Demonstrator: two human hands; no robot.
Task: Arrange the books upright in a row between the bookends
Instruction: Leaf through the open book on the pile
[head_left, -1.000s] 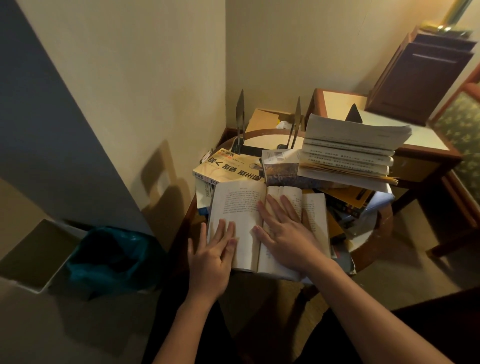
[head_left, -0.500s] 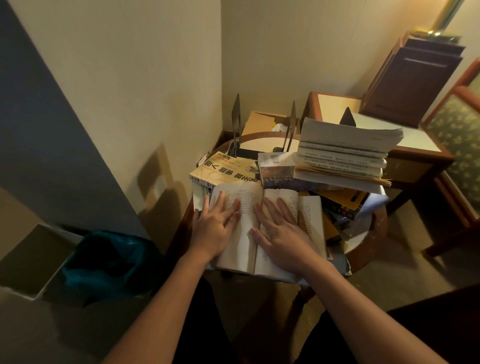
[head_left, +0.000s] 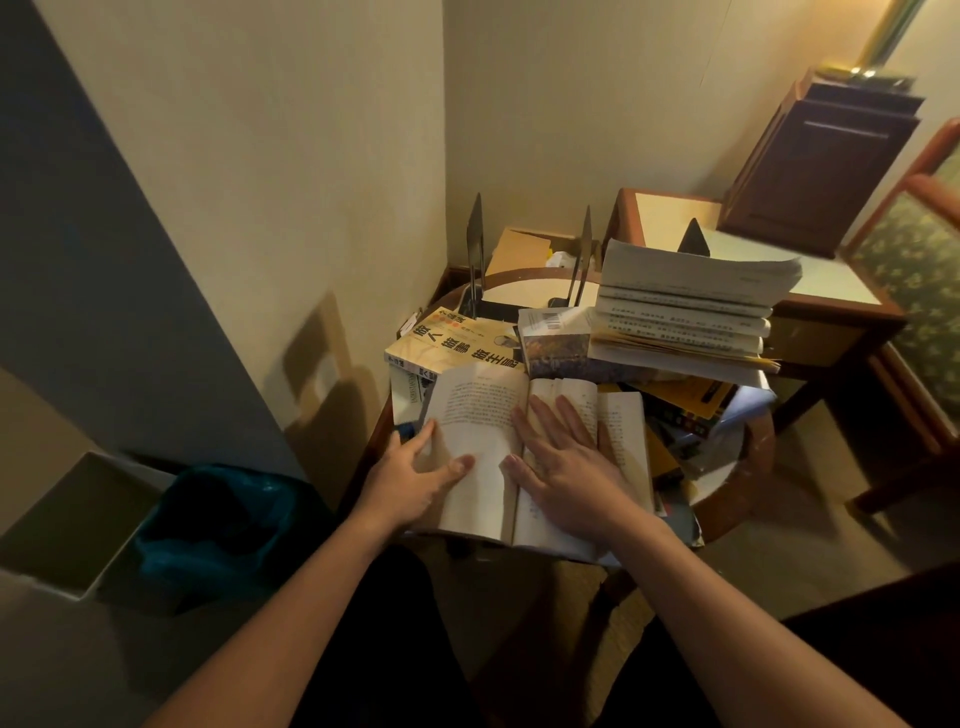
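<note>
The open book (head_left: 483, 431) lies nearest, left hand (head_left: 408, 478) pinching its left edge, right hand (head_left: 566, 467) spread flat on its right page. I'd fold the left half over as the palm slides out, then carry it shut past the stack (head_left: 685, 312) behind it to the bookends (head_left: 475, 249) beyond.

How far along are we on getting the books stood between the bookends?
Barely started. Done: nothing; the gap between the left bookend and right bookend holds no book. In hand: the open book, left hand gripping its left edge, right hand flat on its right page. Left: close it, stand it, then the book stack and yellow book.
</note>
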